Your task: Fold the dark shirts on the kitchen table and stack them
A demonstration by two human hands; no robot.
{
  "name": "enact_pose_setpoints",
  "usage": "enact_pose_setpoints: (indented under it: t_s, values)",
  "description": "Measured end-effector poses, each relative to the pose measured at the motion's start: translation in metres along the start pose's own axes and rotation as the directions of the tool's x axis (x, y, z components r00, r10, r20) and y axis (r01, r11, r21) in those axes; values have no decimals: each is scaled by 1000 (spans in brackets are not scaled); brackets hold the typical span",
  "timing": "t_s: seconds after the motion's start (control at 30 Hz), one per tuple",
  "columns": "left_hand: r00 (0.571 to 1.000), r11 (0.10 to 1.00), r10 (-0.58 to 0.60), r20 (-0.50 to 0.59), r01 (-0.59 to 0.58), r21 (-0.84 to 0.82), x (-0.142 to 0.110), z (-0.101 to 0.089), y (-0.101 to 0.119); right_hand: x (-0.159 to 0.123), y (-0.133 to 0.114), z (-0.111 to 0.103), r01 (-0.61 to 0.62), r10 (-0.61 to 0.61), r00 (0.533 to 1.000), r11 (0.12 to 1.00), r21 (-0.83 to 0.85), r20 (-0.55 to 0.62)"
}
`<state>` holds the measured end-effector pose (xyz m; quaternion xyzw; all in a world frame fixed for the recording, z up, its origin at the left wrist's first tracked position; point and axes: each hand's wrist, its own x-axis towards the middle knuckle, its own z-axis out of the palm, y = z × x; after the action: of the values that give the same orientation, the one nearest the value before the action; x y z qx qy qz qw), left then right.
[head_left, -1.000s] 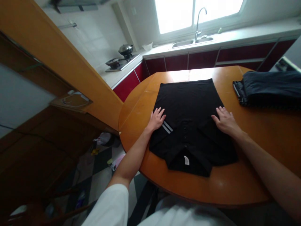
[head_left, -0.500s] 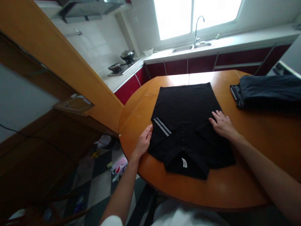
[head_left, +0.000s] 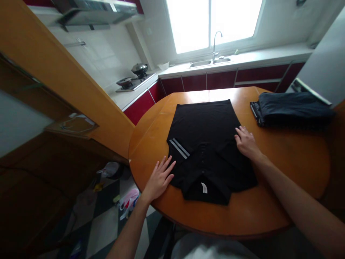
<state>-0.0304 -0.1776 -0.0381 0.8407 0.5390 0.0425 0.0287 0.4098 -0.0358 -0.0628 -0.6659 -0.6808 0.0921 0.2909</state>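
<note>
A black polo shirt (head_left: 202,126) lies flat on the wooden table (head_left: 258,212), its collar toward me and its hem toward the window. Two pale stripes mark its left sleeve, which is turned inward over the body. My left hand (head_left: 159,178) rests with spread fingers at the shirt's left edge, fingertips on the cloth near the shoulder. On the opposite side my right hand (head_left: 245,142) lies open, its fingers touching the shirt's right edge. A white label shows inside the collar.
Folded dark clothes (head_left: 291,109) are piled at the table's right. Behind stand a counter with a sink (head_left: 201,63) and a stove with pans (head_left: 139,69). An orange wooden frame (head_left: 81,82) rises at left. Plastic bags (head_left: 129,201) lie on the checkered floor.
My left hand has come off the striped sleeve and moved down the shirt's left edge toward me. My right hand has stayed at the right edge. The view has shifted.
</note>
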Motion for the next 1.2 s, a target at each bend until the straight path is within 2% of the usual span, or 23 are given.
enact_pose_setpoints:
  t_s: [0.1,0.17,0.23,0.33,0.43,0.53,0.6,0.7,0.8,0.93,1.0,1.1,1.2]
  values:
    - [996,996,93,-13,-93,-17,-5,-3,1,-8,-17,-6,87,-85,995,996,34,-61]
    - [991,991,129,-29,-130,-28,-8,-2,-2,-19,-29,-4,172,-171,985,985,24,-37]
    - [988,988,142,-65,-145,-45,-10,0,-3,-34,-38,3,253,-251,965,967,-11,73]
    - [976,984,135,-172,-153,-96,-5,0,5,-52,-46,14,332,-303,912,941,-63,278]
    - [959,964,171,-228,-211,-163,6,-5,30,-60,-51,17,349,-310,897,934,-75,314]
    - [960,951,225,-165,-253,-179,22,-9,54,-66,-57,14,366,-337,898,929,-56,282]
    - [969,958,227,-101,-240,-154,31,-5,61,-72,-60,12,398,-367,879,917,-42,304]
    - [980,975,195,-25,-197,-100,35,6,56,-81,-62,11,419,-383,858,907,-36,341]
    - [991,988,132,37,-129,-88,27,11,49,-87,-62,11,410,-375,862,911,-36,341]
    - [990,989,49,132,-30,-142,22,-6,49,-86,-63,13,373,-355,873,928,11,335]
    - [994,989,13,113,4,-145,35,-19,50,-79,-64,12,311,-308,904,950,36,296]
    - [1000,994,1,21,1,-112,79,-32,48,-56,-62,11,209,-207,956,978,12,209]
    - [1000,994,-22,-4,21,-105,132,-24,37,-26,-49,13,147,-134,979,986,-81,154]
